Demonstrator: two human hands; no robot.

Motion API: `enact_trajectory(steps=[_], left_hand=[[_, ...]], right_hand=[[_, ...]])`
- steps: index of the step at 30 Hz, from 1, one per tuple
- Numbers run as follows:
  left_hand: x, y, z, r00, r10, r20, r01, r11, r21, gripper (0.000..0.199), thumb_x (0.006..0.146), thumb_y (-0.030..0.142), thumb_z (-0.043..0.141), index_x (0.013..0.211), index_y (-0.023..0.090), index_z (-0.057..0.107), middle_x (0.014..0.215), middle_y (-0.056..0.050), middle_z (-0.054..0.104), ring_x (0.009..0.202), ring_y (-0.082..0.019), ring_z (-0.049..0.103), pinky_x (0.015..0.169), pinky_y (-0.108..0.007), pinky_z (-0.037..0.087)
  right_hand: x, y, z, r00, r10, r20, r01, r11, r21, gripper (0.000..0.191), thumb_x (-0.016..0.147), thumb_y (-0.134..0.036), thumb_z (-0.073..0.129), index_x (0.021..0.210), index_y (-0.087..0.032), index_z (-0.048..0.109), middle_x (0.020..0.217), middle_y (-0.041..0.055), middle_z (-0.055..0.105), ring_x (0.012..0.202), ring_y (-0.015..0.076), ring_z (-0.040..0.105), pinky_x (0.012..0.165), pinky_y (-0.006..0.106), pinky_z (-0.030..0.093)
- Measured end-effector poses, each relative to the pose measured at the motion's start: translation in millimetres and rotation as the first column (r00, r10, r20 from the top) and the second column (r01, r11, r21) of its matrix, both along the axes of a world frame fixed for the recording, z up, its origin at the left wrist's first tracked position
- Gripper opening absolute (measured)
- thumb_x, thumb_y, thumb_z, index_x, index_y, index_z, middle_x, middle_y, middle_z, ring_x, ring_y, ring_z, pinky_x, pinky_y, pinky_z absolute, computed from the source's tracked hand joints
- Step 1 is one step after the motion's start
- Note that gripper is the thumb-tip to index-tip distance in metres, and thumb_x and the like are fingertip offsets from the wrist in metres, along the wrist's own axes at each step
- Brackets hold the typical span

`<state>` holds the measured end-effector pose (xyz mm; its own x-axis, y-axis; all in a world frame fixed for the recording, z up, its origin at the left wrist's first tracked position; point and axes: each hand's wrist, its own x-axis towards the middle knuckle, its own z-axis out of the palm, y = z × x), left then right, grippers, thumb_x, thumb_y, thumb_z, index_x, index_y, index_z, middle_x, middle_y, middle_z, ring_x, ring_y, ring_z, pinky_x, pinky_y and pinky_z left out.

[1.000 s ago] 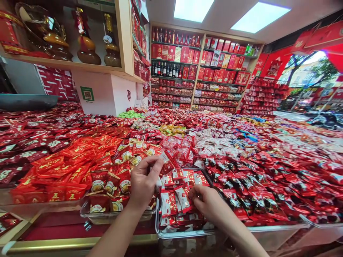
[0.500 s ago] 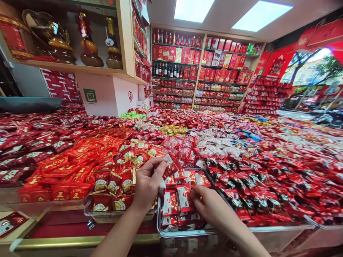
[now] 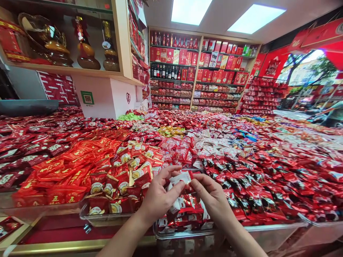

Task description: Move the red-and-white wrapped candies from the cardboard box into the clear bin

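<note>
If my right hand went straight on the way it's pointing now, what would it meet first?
Most likely the small red-and-white shiny packet held in your left hand. The fingertips of your right hand are right at its red end; whether they touch is hard to tell.

The operator's visible body comprises a bare left hand (image 3: 160,194) and a bare right hand (image 3: 214,196), each with slim fingers and a narrow wrist, joined to a bare left forearm (image 3: 125,232) beside the clear tray (image 3: 187,235)'s front left corner and a bare, widening right forearm (image 3: 242,237) at its front edge.
</note>
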<state>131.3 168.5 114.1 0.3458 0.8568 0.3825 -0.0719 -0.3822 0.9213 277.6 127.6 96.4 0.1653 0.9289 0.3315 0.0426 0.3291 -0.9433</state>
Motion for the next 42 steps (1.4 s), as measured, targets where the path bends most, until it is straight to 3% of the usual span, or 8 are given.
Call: enact_trajectory(steps=[3, 7, 15, 21, 27, 33, 37, 42], left_hand=[[0.6, 0.8, -1.3, 0.997, -0.074, -0.017, 0.071, 0.992, -0.101, 0.036, 0.069, 0.023, 0.065, 0.104, 0.021, 0.057, 0.083, -0.003, 0.063, 0.073, -0.016, 0.06, 0.064, -0.024, 0.048], [-0.6, 6.4, -5.4, 0.989, -0.143, -0.029, 0.134, 0.968, -0.213, 0.019, 0.07, 0.033, 0.064, 0.078, 0.016, 0.065, 0.069, -0.003, 0.065, 0.059, -0.013, 0.057, 0.054, -0.022, 0.044], [4.3, 1.6, -1.1, 0.999, 0.031, 0.005, -0.03, 0.99, -0.137, 0.017, 0.066, 0.031, 0.066, 0.064, 0.015, 0.059, 0.06, 0.002, 0.061, 0.056, -0.011, 0.053, 0.053, -0.021, 0.042], [4.7, 5.5, -6.0, 0.997, -0.04, -0.066, 0.03, 0.99, -0.135, 0.018, 0.067, 0.032, 0.066, 0.073, 0.017, 0.06, 0.059, 0.003, 0.06, 0.051, -0.01, 0.053, 0.048, -0.019, 0.042], [4.5, 3.8, -5.7, 0.999, -0.025, -0.043, 0.018, 0.986, -0.166, 0.022, 0.073, 0.037, 0.059, 0.066, 0.016, 0.059, 0.048, 0.003, 0.057, 0.039, -0.008, 0.048, 0.037, -0.018, 0.037], [0.2, 11.5, -6.1, 0.991, 0.065, -0.119, -0.065, 0.998, 0.001, 0.014, 0.075, 0.028, 0.058, 0.084, 0.019, 0.065, 0.078, -0.002, 0.068, 0.071, -0.016, 0.062, 0.061, -0.024, 0.048], [3.9, 6.3, -9.3, 0.974, 0.004, -0.229, 0.002, 1.0, 0.024, 0.028, 0.077, 0.027, 0.056, 0.104, 0.02, 0.058, 0.092, -0.005, 0.067, 0.087, -0.02, 0.062, 0.074, -0.031, 0.048], [9.5, -1.6, -9.7, 0.985, -0.028, -0.17, 0.036, 0.998, 0.045, 0.043, 0.078, 0.024, 0.056, 0.119, 0.022, 0.043, 0.098, -0.006, 0.065, 0.093, -0.018, 0.06, 0.081, -0.032, 0.045]], right_hand=[[1.9, -0.2, 0.0, 0.996, -0.079, 0.037, 0.079, 0.997, 0.021, 0.023, 0.077, -0.038, 0.055, 0.068, -0.016, 0.057, 0.06, -0.0022, 0.051, 0.055, 0.0095, 0.044, 0.053, 0.021, 0.038], [4.6, -0.2, -2.9, 0.993, -0.107, -0.052, 0.108, 0.994, 0.005, 0.024, 0.077, -0.038, 0.055, 0.067, -0.016, 0.056, 0.058, -0.003, 0.05, 0.053, 0.0089, 0.043, 0.051, 0.02, 0.037], [5.0, 0.6, -1.9, 0.983, 0.015, -0.18, -0.022, 0.999, -0.034, 0.021, 0.071, -0.036, 0.063, 0.079, -0.017, 0.058, 0.068, -0.0008, 0.058, 0.053, 0.0088, 0.048, 0.048, 0.021, 0.043], [5.5, 3.4, -1.7, 0.985, -0.092, -0.143, 0.099, 0.994, 0.042, 0.017, 0.076, -0.035, 0.058, 0.078, -0.018, 0.057, 0.066, -0.0021, 0.058, 0.052, 0.0083, 0.051, 0.048, 0.021, 0.046], [1.2, 3.8, 2.0, 0.98, -0.071, -0.187, 0.09, 0.991, 0.098, 0.027, 0.07, -0.027, 0.066, 0.093, -0.022, 0.052, 0.08, 0.0001, 0.062, 0.071, 0.0123, 0.058, 0.065, 0.026, 0.049], [23.2, 6.4, 3.3, 0.946, -0.324, 0.017, 0.32, 0.941, 0.11, 0.037, 0.078, -0.029, 0.055, 0.113, -0.025, 0.043, 0.069, -0.0022, 0.052, 0.062, 0.0123, 0.052, 0.062, 0.028, 0.048], [27.9, 7.5, 3.2, 0.963, -0.268, -0.04, 0.271, 0.955, 0.118, 0.04, 0.077, -0.028, 0.056, 0.112, -0.026, 0.036, 0.067, -0.0045, 0.051, 0.059, 0.0111, 0.052, 0.06, 0.027, 0.046], [21.4, 6.0, 5.6, 0.993, -0.103, -0.062, 0.107, 0.992, 0.065, 0.037, 0.074, -0.026, 0.059, 0.105, -0.025, 0.04, 0.066, -0.0048, 0.054, 0.063, 0.0114, 0.055, 0.062, 0.026, 0.047]])
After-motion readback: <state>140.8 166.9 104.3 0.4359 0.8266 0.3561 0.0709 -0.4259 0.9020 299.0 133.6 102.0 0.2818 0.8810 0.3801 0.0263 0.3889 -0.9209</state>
